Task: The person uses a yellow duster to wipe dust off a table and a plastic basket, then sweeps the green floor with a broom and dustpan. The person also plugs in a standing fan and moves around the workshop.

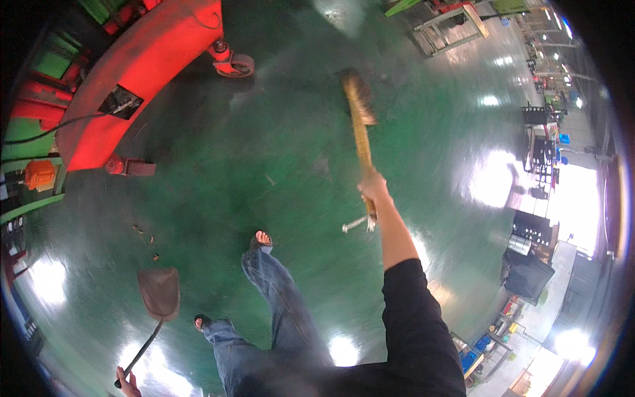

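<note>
My right hand [374,190] grips the wooden handle of a broom [360,116], whose bristle head reaches out ahead over the green floor [278,152]. My left hand [127,382], at the lower left edge, holds the thin handle of a long-handled dustpan [159,293]. The brown pan hangs low beside my left foot. My legs in blue jeans and open sandals stand mid-stride between the two tools. A small metal piece [355,225] shows just below my right hand.
A large red machine on castor wheels [126,86] stands at the upper left, with a black cable. Small bits of debris [142,233] lie on the floor left of my feet. Racks, bins and a metal frame [450,26] line the right side and back.
</note>
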`<action>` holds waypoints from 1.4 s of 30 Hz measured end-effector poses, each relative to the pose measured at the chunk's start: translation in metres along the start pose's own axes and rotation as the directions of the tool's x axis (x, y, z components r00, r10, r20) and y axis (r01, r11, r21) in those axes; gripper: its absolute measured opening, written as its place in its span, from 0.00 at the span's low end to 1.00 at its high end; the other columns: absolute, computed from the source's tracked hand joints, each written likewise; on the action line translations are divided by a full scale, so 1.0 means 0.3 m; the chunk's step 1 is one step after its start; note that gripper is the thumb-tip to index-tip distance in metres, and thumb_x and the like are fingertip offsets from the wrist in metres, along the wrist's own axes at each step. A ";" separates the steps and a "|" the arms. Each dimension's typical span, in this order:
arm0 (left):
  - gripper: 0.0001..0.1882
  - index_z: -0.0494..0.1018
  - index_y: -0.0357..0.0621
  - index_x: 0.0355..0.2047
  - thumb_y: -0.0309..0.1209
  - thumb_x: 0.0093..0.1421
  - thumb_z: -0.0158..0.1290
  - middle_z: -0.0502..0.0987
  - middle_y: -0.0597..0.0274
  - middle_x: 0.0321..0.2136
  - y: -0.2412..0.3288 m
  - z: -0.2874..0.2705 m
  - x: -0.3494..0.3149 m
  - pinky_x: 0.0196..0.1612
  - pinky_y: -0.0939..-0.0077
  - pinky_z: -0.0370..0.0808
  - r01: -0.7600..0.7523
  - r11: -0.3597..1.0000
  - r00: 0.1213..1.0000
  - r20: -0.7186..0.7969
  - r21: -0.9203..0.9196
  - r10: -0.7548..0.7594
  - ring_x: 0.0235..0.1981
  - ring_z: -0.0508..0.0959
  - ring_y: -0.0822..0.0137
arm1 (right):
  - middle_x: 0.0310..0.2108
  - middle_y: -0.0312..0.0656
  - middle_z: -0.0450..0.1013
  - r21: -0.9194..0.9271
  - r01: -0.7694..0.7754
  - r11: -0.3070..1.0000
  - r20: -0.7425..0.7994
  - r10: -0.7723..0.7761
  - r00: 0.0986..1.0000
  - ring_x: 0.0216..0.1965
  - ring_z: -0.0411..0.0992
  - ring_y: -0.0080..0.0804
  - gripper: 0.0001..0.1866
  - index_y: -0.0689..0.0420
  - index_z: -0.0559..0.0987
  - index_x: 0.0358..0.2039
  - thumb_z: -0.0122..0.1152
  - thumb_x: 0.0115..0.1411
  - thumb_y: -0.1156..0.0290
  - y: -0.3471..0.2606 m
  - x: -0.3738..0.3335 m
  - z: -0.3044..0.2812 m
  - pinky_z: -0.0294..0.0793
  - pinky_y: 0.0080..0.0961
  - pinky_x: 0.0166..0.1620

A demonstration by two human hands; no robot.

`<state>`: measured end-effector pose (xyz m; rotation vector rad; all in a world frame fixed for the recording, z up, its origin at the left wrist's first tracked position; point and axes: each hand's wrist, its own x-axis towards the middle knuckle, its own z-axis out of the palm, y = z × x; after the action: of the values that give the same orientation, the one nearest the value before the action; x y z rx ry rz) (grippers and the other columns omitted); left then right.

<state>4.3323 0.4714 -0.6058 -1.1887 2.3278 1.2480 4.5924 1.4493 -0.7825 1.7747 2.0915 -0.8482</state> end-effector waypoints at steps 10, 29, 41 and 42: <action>0.17 0.70 0.37 0.40 0.32 0.52 0.58 0.70 0.59 0.39 -0.122 -0.062 -0.068 0.37 0.79 0.75 -0.100 0.955 0.994 -0.067 -0.281 0.085 0.38 0.72 0.70 | 0.27 0.53 0.74 0.082 0.136 0.987 0.472 -0.159 0.867 0.21 0.74 0.39 0.45 0.53 0.50 0.62 0.57 0.42 0.72 -0.138 -0.981 0.231 0.75 0.31 0.28; 0.16 0.77 0.40 0.28 0.43 0.50 0.57 0.72 0.66 0.16 -0.325 -0.371 0.256 0.27 0.77 0.68 -0.169 0.984 0.982 -0.092 -0.047 0.164 0.19 0.69 0.75 | 0.29 0.47 0.73 0.089 0.308 0.947 0.540 -0.306 0.784 0.15 0.70 0.30 0.44 0.51 0.56 0.60 0.58 0.40 0.78 -0.750 -2.270 1.123 0.72 0.27 0.19; 0.14 0.77 0.42 0.29 0.41 0.51 0.57 0.76 0.58 0.20 -0.336 -0.384 0.358 0.32 0.72 0.71 -0.140 0.989 0.989 -0.040 0.052 0.142 0.24 0.75 0.68 | 0.34 0.49 0.74 -0.426 0.716 0.553 0.559 -0.461 0.689 0.30 0.76 0.40 0.42 0.46 0.54 0.60 0.57 0.42 0.71 -1.378 -1.972 1.396 0.75 0.35 0.38; 0.14 0.77 0.42 0.28 0.41 0.51 0.56 0.77 0.55 0.22 -0.321 -0.371 0.360 0.35 0.69 0.72 -0.133 0.988 0.990 -0.032 0.072 0.136 0.26 0.77 0.63 | 0.34 0.51 0.74 -0.456 0.720 0.523 0.601 -0.416 0.683 0.31 0.75 0.42 0.42 0.46 0.54 0.60 0.57 0.42 0.71 -1.327 -1.966 1.383 0.74 0.35 0.38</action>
<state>4.3530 0.2964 -0.6533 -1.0566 2.4937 1.1856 4.2668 0.6993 -0.6826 0.4206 2.2676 -0.4285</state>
